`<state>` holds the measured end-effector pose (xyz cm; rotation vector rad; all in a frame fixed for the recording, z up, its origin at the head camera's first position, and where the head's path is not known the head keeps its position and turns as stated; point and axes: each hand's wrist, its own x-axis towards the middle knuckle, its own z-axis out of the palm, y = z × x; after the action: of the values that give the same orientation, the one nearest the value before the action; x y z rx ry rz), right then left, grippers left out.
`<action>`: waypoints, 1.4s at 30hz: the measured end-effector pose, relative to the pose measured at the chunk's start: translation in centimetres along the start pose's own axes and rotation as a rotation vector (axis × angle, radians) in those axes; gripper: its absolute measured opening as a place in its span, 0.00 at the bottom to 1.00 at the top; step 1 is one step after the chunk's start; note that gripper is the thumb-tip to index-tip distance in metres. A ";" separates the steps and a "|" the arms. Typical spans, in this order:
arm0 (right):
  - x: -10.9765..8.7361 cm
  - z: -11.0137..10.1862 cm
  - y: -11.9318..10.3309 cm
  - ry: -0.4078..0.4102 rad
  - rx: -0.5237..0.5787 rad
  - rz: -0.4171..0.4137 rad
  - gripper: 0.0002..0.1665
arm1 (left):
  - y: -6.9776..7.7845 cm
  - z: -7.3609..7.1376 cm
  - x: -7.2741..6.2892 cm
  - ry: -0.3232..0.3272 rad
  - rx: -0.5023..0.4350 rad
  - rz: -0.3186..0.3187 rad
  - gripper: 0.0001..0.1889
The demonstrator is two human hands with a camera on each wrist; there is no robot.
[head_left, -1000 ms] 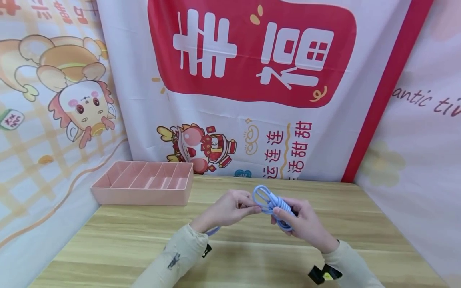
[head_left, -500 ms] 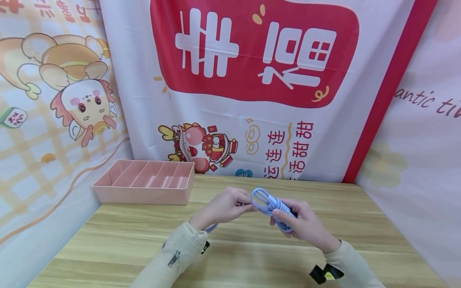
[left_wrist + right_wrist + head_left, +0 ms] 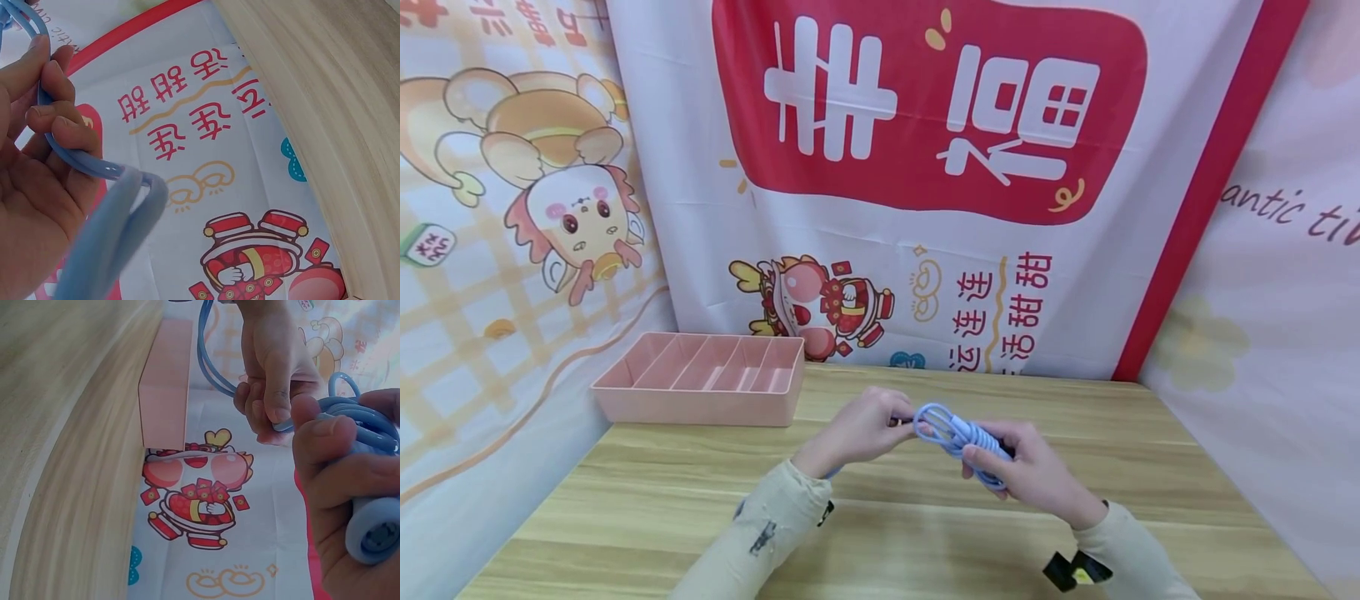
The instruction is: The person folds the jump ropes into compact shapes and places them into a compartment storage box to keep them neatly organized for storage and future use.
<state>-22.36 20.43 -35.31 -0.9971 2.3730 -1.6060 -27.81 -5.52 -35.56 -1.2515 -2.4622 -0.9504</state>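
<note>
A light-blue jump rope (image 3: 983, 440), wound into a bundle, is held in front of me above the table. My right hand (image 3: 1037, 471) grips the bundle, thumb across its turns. In the right wrist view a rounded handle end (image 3: 375, 531) sticks out below that hand's fingers (image 3: 331, 434). My left hand (image 3: 867, 427) pinches the free cord at the bundle's left loop. The left wrist view has the doubled cord (image 3: 81, 164) running through the left hand's fingers (image 3: 72, 134) and ending in a loop near the camera. Part of the left fingertips hides behind the bundle.
A pink divided tray (image 3: 696, 408) with several compartments stands at the back left of the wooden table (image 3: 925, 550). Printed cloth (image 3: 1075, 275) hangs behind the table and along both sides.
The bundle has sunk slightly and shifted left, its loop now overlapping my left fingertips. My left hand has drawn a little to the left. Both hands keep hold of the jump rope.
</note>
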 end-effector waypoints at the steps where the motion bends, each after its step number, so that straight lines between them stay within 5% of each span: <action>1: 0.0 0.0 0.0 -0.006 -0.012 0.000 0.14 | 0.0 0.0 0.0 -0.001 0.011 -0.006 0.06; 6: -0.1 0.2 0.2 -0.039 -0.079 0.015 0.11 | 0.1 0.0 0.0 -0.021 0.061 -0.026 0.05; 13: 0.2 1.2 0.5 -0.041 -0.258 -0.129 0.05 | 0.0 0.3 -0.1 -0.031 0.147 -0.089 0.05; 26: 0.3 1.5 0.6 -0.057 -0.275 -0.124 0.05 | 0.3 0.5 0.0 0.006 0.110 -0.054 0.05; 35: 0.5 1.6 0.9 -0.139 -0.315 -0.158 0.06 | 0.0 0.6 0.3 -0.030 0.076 0.058 0.07; 42: 0.5 1.5 1.3 -0.182 -0.258 -0.125 0.10 | 0.3 0.2 2.2 -0.130 0.037 0.208 0.03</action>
<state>-22.72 19.24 -36.90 -1.3009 2.4755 -1.2018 -28.89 -3.85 -34.58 -1.5650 -2.3708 -0.7901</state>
